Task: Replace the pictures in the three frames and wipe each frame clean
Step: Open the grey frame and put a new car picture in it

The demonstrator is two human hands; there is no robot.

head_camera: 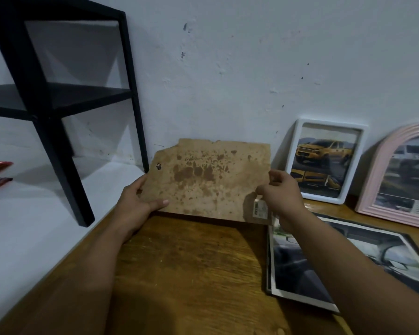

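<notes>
A stained brown backing board [211, 180], chipped along its top-left corner, is held upright near the wall at 12 o'clock of the wooden tabletop [191, 274], its lower edge at or just above the surface. The left hand [136, 201] grips the board's left edge, thumb laid on the face and fingers wrapped behind. The right hand [281, 189] is set at the right edge with fingers curled, apparently pinching it; the contact itself is partly hidden. At 3 o'clock a dark frame with a loose picture [336, 262] lies flat on the tabletop; a white frame [324, 163] and a pink arched frame [397, 175] lean on the wall at 1 to 2 o'clock. Risks judged: the brittle, water-marked board could crack or shed more corner if flexed; a swing to the right could topple the leaning white frame; dirt from the board could be transferred to the picture.
</notes>
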